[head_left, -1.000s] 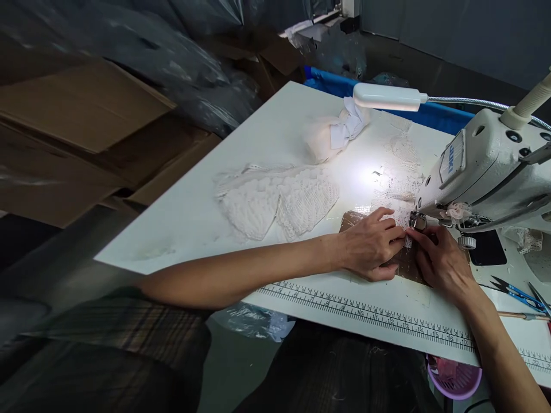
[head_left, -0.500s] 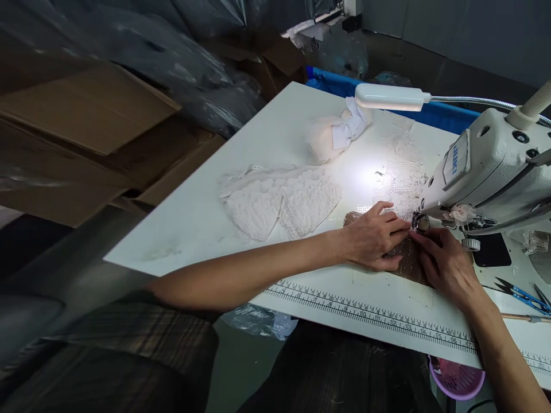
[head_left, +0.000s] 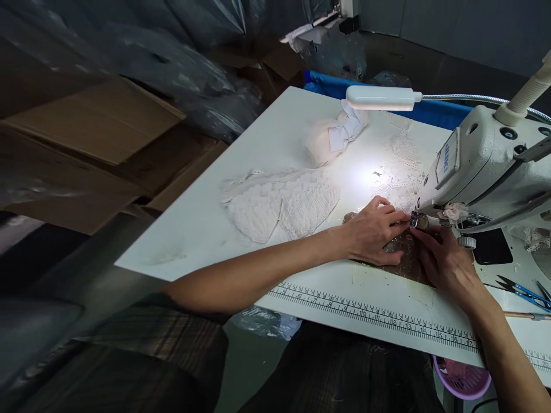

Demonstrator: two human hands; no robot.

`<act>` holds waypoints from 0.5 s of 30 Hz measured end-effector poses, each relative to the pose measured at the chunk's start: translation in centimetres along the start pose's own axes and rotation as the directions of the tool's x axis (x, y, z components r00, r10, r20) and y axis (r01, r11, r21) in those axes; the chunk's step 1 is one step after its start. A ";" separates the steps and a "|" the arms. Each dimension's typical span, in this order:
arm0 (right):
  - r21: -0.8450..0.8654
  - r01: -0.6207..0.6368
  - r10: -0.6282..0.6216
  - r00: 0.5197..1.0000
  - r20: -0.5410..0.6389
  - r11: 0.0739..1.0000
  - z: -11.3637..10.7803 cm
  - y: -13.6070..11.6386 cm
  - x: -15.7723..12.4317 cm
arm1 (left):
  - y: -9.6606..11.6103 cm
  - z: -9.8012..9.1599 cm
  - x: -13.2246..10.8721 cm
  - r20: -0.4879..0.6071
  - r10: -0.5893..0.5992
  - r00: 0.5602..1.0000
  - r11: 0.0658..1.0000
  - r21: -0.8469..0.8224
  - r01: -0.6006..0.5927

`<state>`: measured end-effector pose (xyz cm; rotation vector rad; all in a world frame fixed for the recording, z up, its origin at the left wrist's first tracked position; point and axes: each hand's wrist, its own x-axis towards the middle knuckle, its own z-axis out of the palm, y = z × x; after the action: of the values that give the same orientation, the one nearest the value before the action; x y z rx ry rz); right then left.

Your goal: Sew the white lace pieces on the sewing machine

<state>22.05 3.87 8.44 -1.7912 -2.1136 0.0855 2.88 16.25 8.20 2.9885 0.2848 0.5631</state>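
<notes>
At the sewing machine (head_left: 477, 166), white lace fabric (head_left: 398, 186) lies behind the presser foot (head_left: 415, 220). My left hand (head_left: 374, 231) rests on the machine bed, its fingers spread and their tips at the left of the foot. Close to the front of the foot, my right hand (head_left: 450, 261) has thumb and forefinger pressed together; what they hold is too small to make out. A brown, shiny plate (head_left: 407, 267) shows under and between both hands. More white lace pieces (head_left: 282, 201) lie flat on the table to the left.
A white lamp (head_left: 381, 98) lights the table (head_left: 206, 212). Behind it is a bundled pale cloth (head_left: 336, 135). To the right are a black phone (head_left: 493, 246) and blue snips (head_left: 523, 292). Cardboard boxes (head_left: 99, 120) stand at left; a purple basket (head_left: 469, 384) is below the edge.
The view has shifted slightly, so the machine and lamp appear a little further left. Both hands stay at the presser foot with nearly the same pose.
</notes>
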 end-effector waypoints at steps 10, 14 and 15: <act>0.423 -0.250 0.212 0.968 0.136 0.871 -2.0 2.6 0.8 | -0.3 0.0 0.1 0.024 -0.054 0.998 0.998 -0.041 0.055; 0.454 -0.308 0.303 0.949 0.085 0.836 -1.8 2.6 1.1 | -0.3 0.0 0.3 0.049 -0.067 0.997 0.996 -0.048 0.069; 0.451 -0.304 0.312 0.948 0.058 0.839 -1.7 2.5 1.1 | -0.3 0.0 0.3 0.050 -0.070 0.996 0.996 -0.051 0.073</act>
<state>24.77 5.04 9.54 -1.7993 -1.5933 0.5969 3.10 16.61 8.27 2.9233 0.3661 0.4831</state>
